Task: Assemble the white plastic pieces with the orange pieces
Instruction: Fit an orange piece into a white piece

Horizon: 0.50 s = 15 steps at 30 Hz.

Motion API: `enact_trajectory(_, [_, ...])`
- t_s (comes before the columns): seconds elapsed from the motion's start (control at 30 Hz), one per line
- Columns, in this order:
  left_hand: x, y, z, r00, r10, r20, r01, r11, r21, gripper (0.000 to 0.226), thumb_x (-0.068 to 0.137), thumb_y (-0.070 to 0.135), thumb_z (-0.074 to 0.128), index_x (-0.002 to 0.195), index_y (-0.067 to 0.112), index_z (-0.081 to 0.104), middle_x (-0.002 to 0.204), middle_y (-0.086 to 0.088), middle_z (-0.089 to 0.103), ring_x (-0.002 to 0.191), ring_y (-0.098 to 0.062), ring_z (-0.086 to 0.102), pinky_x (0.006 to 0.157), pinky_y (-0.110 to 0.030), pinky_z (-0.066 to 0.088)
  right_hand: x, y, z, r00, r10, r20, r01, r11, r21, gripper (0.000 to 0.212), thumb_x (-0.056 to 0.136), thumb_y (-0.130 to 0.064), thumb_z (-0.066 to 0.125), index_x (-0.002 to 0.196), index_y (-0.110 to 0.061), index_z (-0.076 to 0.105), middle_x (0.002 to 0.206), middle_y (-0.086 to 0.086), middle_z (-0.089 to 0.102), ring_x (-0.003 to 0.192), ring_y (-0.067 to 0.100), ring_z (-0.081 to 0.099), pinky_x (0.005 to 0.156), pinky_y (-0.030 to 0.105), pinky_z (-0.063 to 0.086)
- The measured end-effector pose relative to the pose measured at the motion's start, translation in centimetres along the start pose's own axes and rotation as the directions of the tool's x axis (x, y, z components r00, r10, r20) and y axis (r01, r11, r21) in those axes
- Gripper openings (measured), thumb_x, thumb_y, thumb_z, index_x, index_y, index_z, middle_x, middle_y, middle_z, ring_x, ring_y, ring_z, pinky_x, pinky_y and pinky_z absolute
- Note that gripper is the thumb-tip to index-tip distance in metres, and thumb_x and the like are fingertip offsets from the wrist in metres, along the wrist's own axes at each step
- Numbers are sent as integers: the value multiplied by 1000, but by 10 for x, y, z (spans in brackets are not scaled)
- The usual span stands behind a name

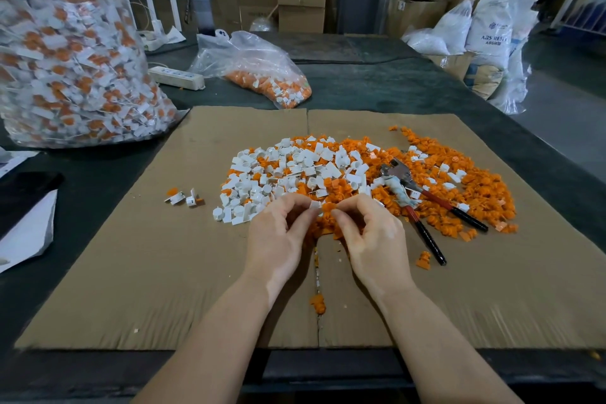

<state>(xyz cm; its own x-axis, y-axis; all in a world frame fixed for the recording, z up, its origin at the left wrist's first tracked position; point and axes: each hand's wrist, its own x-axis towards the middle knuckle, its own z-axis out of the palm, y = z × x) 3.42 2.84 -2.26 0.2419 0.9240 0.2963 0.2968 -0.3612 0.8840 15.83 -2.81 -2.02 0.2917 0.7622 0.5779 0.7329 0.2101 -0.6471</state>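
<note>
A heap of loose white plastic pieces (pixel 288 170) lies on a cardboard sheet (pixel 147 272), with a wider spread of orange pieces (pixel 465 187) to its right. My left hand (pixel 278 239) pinches a small white piece (pixel 315 205) at its fingertips. My right hand (pixel 370 236) pinches an orange piece (pixel 328 207) right beside it. The two pieces touch between my fingertips, just above the near edge of the heap. A few joined white-and-orange pieces (pixel 183 197) lie apart at the left.
Red-handled pliers (pixel 423 203) lie on the orange pieces to the right. A big clear bag of joined pieces (pixel 65 49) stands at the far left, a smaller bag (pixel 262 72) behind the heap, beside a power strip (pixel 177 76). Stray orange bits (pixel 318 303) lie near the cardboard's front.
</note>
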Motion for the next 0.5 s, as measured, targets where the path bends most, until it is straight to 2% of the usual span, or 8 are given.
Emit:
enact_trajectory(0.17, [0,0,-1,999,-51,-7,50,995,-85,5,88,21,63,85,23,67,73,7,66,70,-3,60,62,-8,42,0,-2,0,999,-46,3,46,999,-24,6,86,-13,65,81,-10,64,75,-3,61,72,14,56,68,35,49])
enact_trajectory(0.3, [0,1,0,995,-95,24,98,980,-172,12,88,16,63,80,25,63,71,1,68,72,-16,66,69,-25,52,-1,-1,2,997,-69,16,70,993,-99,10,85,-14,66,76,-12,63,71,-5,60,68,12,54,73,34,45])
enact_trajectory(0.5, [-2,2,0,995,-66,73,76,986,-145,13,88,13,63,80,23,64,67,3,66,64,-7,63,61,-15,48,-2,1,6,998,-65,-6,62,978,-199,18,81,-9,69,67,-12,57,61,-5,53,59,9,45,69,28,35])
